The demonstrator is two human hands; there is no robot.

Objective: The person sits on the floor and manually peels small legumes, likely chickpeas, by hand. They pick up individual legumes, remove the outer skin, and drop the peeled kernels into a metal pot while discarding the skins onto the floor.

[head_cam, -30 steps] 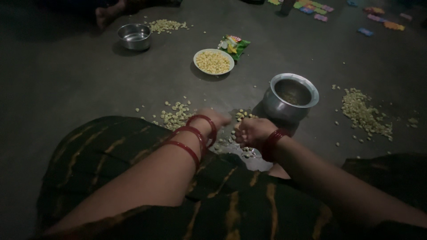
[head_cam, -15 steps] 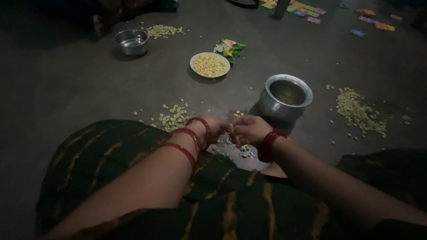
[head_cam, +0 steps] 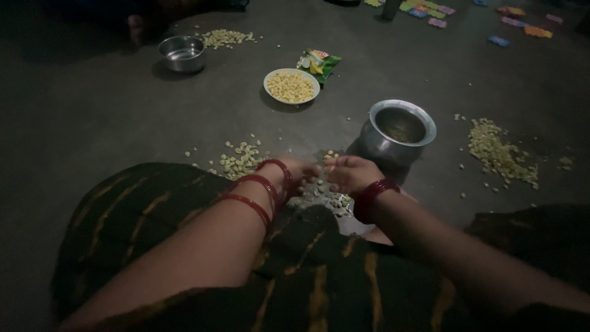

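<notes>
My left hand [head_cam: 299, 173], with red bangles on the wrist, and my right hand [head_cam: 351, 174], also wearing a red bangle, meet fingertip to fingertip over my lap. Both pinch a small pale bean [head_cam: 330, 157] between them; the left hand is a little blurred. Under the hands, a heap of pale beans [head_cam: 319, 194] lies on a light sheet at the edge of my dark, yellow-striped garment. A steel pot [head_cam: 424, 120] stands just beyond my right hand, with a few pieces inside.
On the grey floor lie loose pale piles to the left [head_cam: 241, 160], right [head_cam: 499, 151] and far back [head_cam: 226, 38]. Beyond are a white bowl of yellow kernels [head_cam: 312, 83], a green snack packet [head_cam: 321, 61], a steel bowl [head_cam: 182, 53] and coloured puzzle pieces [head_cam: 430, 8].
The view has tilted slightly, so everything sits a little lower in frame. My hands stay together over the heap with small finger movements.
</notes>
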